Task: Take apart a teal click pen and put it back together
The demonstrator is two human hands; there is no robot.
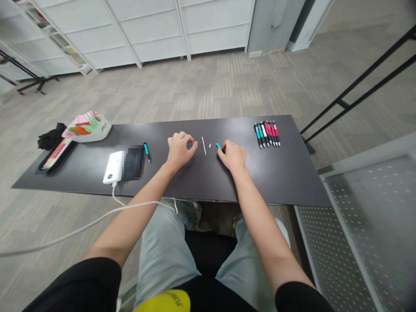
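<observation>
My right hand (pixel 233 157) is closed on a teal pen part (pixel 218 146), its end poking out past the thumb and fingers. On the table, my left hand (pixel 180 151) has its thumb and fingers curled together; anything between the tips is too small to make out. Between both hands lies a thin white pen refill (pixel 203 146), with a tiny white piece (pixel 209 145) just right of it. A whole teal-and-black pen (pixel 147 152) rests left of my left hand. Several teal, white and pink pens (pixel 267 134) lie in a row at the right.
A white power bank (pixel 113 167) with a white cable (pixel 97 220) sits on the dark table (pixel 195 186), beside a blurred dark patch (pixel 133 163). Farther left are a white basket (pixel 105 126), a black tray (pixel 60 156) and a black cloth (pixel 51 137).
</observation>
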